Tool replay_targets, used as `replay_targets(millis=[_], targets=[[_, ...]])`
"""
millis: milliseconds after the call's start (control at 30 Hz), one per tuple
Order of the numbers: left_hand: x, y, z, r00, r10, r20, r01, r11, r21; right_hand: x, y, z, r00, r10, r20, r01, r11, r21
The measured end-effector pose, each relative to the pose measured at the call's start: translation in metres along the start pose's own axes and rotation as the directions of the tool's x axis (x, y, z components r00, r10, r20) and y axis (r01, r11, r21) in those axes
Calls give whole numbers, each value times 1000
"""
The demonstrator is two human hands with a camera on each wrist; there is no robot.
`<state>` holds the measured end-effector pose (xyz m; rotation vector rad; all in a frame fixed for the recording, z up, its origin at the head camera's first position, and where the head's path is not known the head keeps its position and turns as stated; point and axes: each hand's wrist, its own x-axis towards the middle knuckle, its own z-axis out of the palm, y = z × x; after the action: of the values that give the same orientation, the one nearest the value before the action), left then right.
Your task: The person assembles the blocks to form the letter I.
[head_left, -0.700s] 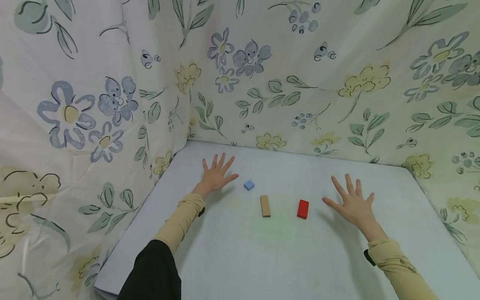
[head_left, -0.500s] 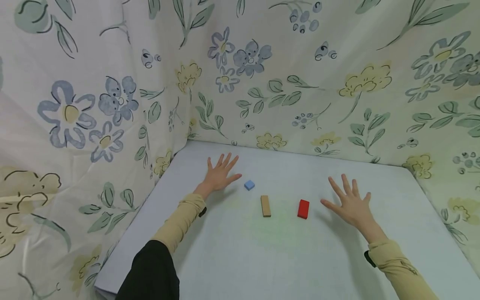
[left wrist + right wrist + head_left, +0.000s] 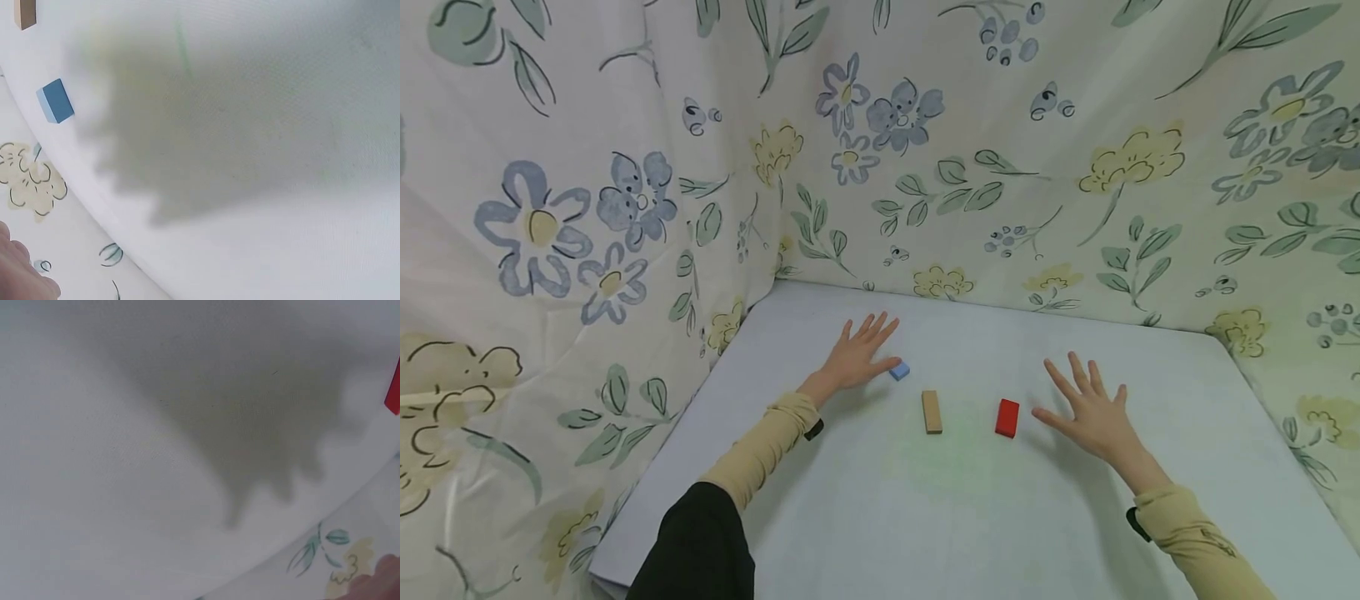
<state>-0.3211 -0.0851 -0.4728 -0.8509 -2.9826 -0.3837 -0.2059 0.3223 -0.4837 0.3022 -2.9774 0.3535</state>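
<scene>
While the left hand (image 3: pixel 852 360) and the right hand (image 3: pixel 1094 418) are both spread, fingers straight and gripping nothing, three smooth, sharp-edged blocks lie on the matte white tabletop (image 3: pixel 970 517); the small blue squarish block (image 3: pixel 901 372) sits toward eleven o'clock from the slim tan oblong block (image 3: pixel 931 412), and the bright red oblong block (image 3: pixel 1007 417) lies at its three o'clock; the tan block's long axis runs nearly twelve to six, the red one's tilts slightly toward one and seven; the left arm enters from seven o'clock, fingers fanned toward one, its thumb overlapping the blue block in the head view, contact unclear; the right arm enters from five, fingers toward eleven, its thumb near the red block.
</scene>
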Motion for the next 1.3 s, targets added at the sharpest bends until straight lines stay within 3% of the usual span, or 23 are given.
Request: replay_targets(millis=[300, 500, 800, 1300], targets=[[-1, 13, 2, 998, 66, 7, -65, 996, -60, -1, -4, 2, 999, -35, 8, 35, 999, 15], [0, 22, 6, 997, 78, 18, -76, 995, -71, -3, -7, 4, 998, -64, 12, 63, 996, 71], [-2, 39, 14, 992, 123, 28, -117, 981, -155, -7, -19, 7, 993, -111, 29, 108, 988, 108], [-11, 59, 26, 979, 152, 133, -111, 955, -274, -11, -31, 10, 988, -140, 68, 127, 978, 163]])
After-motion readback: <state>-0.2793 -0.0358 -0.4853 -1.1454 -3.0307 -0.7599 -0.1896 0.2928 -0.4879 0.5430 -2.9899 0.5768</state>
